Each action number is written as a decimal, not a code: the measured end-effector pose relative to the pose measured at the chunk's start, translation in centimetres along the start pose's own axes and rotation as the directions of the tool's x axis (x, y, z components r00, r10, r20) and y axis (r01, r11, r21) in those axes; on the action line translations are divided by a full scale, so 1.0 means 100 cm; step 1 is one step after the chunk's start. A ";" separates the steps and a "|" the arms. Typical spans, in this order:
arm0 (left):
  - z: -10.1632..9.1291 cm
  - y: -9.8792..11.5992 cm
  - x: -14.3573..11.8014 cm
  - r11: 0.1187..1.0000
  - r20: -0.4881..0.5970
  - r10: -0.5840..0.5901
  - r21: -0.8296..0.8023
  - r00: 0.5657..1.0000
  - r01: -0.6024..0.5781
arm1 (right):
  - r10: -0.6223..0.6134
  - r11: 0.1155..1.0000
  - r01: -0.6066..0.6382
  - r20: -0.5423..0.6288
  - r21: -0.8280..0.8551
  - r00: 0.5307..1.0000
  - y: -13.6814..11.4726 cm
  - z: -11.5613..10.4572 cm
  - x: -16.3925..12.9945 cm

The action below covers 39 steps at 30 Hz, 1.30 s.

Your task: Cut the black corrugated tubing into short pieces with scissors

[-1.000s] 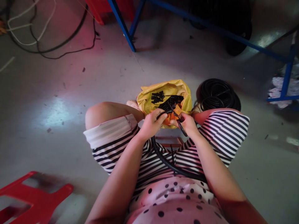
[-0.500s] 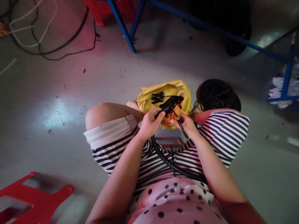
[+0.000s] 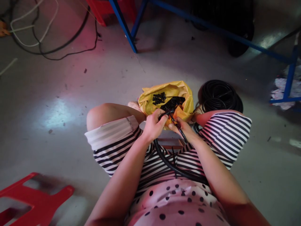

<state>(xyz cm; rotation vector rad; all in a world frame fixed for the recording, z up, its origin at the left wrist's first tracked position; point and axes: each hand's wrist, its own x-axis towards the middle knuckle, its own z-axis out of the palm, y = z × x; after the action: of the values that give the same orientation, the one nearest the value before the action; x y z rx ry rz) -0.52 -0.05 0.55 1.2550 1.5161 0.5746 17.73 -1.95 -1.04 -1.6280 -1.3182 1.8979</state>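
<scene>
My left hand is closed around a black corrugated hose, close to its front end. From there the hose curves down across my lap toward the right. In my right hand is a black-handled cutter, tilted, its tip up against the hose end. Whether its jaws are apart is too small to make out. Both hands are over the near rim of a yellow bag between my feet. Short black tube pieces lie inside the bag.
A coil of black hose rests on the floor beyond my right knee. Ahead stands a blue metal frame, with a red stool behind it. Another red stool is at lower left. Loose cables lie at upper left.
The front end of the hose has shifted slightly right, and the cutter's tip now meets it. My hands have come a little closer together.
</scene>
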 end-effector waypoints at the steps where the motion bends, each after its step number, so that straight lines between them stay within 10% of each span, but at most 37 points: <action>1: 0.000 0.001 0.000 1.000 -0.010 -0.004 -0.007 1.000 0.003 | -0.002 1.000 0.002 -0.005 -0.002 1.000 -0.001 0.000 0.000; 39: 0.001 0.002 0.000 0.996 0.061 0.043 0.070 0.997 -0.047 | 0.045 0.982 -0.048 -0.018 -0.181 0.999 -0.006 0.000 0.000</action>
<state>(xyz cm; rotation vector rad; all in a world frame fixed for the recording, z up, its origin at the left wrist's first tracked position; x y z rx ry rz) -0.34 0.02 0.68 1.3524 1.4731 0.5113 17.57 -1.66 -0.55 -1.7693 -1.4987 1.8356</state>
